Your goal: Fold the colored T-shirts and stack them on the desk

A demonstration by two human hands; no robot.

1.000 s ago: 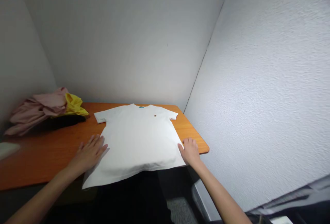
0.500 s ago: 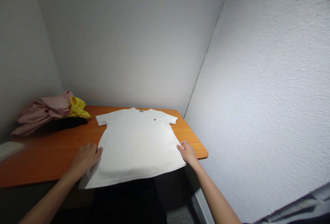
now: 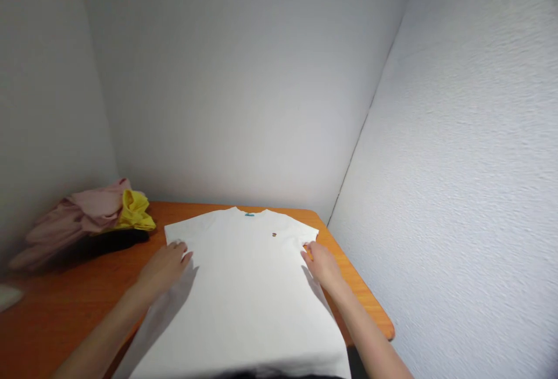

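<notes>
A white T-shirt (image 3: 248,292) lies spread on the wooden table, its neckline toward the far wall and a small logo on the chest. Its lower part runs down to the bottom of the picture. At the underarm on the left side, my left hand (image 3: 168,263) hovers or rests by the sleeve, thumb and fingers apart. My right hand (image 3: 321,263) is at the opposite underarm just below the sleeve, with a gap between thumb and fingertips. I cannot tell how firmly either hand touches the fabric.
A heap on the table's left holds pink cloth (image 3: 82,216), yellow cloth (image 3: 136,211) and a black item (image 3: 104,245). A blurred white object (image 3: 9,296) sits at the left edge. Walls (image 3: 457,193) close in behind and to the right of the table (image 3: 357,286).
Both hands have moved from the shirt's lower sides up to the underarms, letting go of the sides. The view has tilted up and moved closer, so the hem is lower in the picture.
</notes>
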